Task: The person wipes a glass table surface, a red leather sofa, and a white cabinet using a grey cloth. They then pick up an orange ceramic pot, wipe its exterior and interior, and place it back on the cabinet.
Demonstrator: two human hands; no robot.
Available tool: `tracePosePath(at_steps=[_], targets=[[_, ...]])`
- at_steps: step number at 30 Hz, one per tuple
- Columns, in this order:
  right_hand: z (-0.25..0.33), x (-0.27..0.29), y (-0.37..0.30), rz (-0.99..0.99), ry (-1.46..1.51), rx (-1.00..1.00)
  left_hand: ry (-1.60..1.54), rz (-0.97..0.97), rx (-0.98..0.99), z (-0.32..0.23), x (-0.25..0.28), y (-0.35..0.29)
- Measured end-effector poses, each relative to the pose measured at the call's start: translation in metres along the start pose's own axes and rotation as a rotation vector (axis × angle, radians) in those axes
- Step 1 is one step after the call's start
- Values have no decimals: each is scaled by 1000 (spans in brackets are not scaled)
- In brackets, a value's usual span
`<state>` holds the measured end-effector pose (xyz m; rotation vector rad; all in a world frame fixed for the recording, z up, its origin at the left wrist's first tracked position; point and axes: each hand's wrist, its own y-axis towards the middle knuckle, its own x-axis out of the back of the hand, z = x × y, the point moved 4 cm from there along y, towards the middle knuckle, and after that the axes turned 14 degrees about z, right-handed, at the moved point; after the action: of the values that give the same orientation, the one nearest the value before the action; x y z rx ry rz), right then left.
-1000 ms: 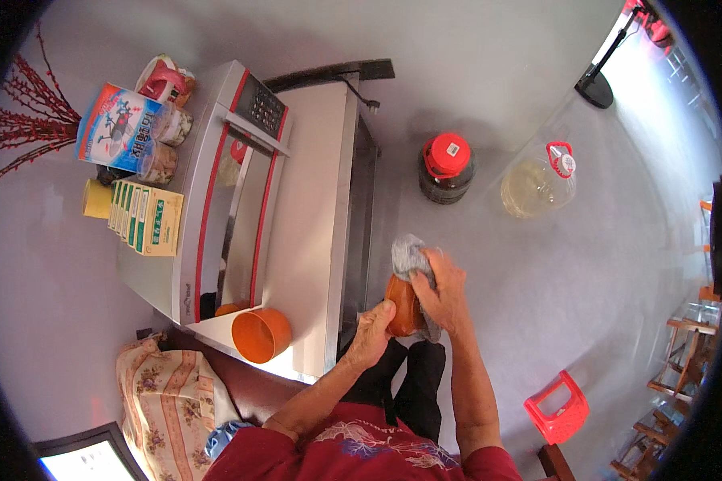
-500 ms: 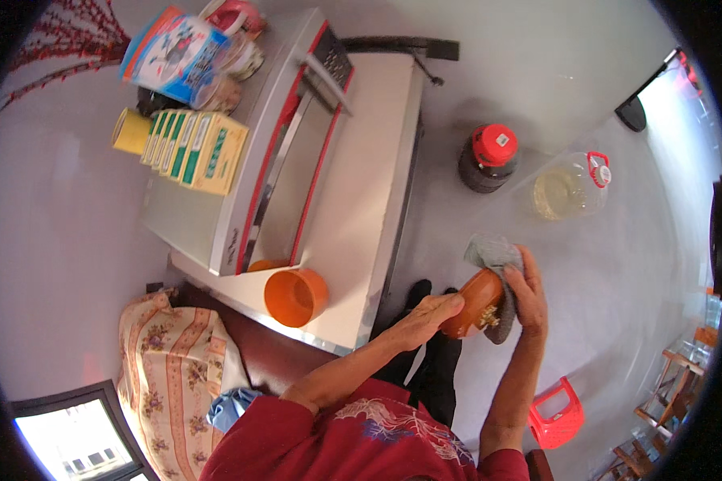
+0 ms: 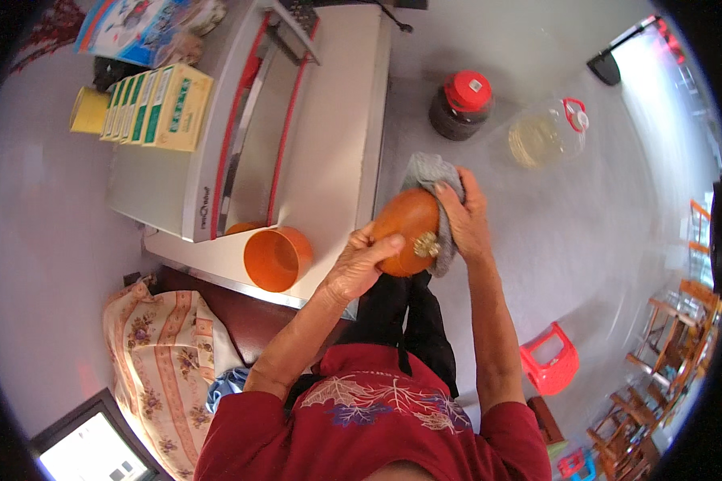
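My left hand point(image 3: 359, 264) grips the near left edge of a rounded, glossy orange-brown lid-like piece point(image 3: 407, 220), its thumb lying across the surface. A gold flower-shaped ornament point(image 3: 427, 244) sits on it. My right hand point(image 3: 467, 215) is closed on a grey cloth point(image 3: 430, 167), pressing it against the piece's far and right side. Both hands are in front of my body, above the floor beside the table. On the table's near end, left of my hands, an orange open-topped cylindrical container point(image 3: 277, 259) stands apart from them.
On the white table point(image 3: 341, 120) stands a grey cabinet with red trim point(image 3: 156, 188), bearing yellow-green boxes point(image 3: 168, 112). A dark jar with a red lid point(image 3: 461, 104) and a clear oil jug point(image 3: 545, 136) stand on the floor. A red plastic stool point(image 3: 551, 361) and wooden chairs point(image 3: 658, 345) are at right.
The whole view has shifted. My hands have lifted the orange-brown piece and cloth up and leftward in the picture, and the piece is turned so its broad face shows.
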<state>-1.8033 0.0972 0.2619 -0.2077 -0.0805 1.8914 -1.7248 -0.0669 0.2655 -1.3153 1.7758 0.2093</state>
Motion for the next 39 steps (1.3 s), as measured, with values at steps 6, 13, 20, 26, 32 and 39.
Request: tracePosePath(at_steps=[6,13,20,26,32,39], targets=[[-35,9,-39,-378,-6,86,-139,-174,-189,23,-27,23],[-12,13,-102,-488,-374,85,-53,-273,-255,62,-60,65],[-8,16,-119,-304,-620,295,-110,-281,-25,96,-54,53],[-55,25,-126,-193,-258,266,-153,-138,-84,86,-43,37],[-90,18,-119,-394,95,90,-166,-31,-37,84,-34,13],[-49,-69,-144,-274,-427,206,-282,-17,-170,54,-1,-24]])
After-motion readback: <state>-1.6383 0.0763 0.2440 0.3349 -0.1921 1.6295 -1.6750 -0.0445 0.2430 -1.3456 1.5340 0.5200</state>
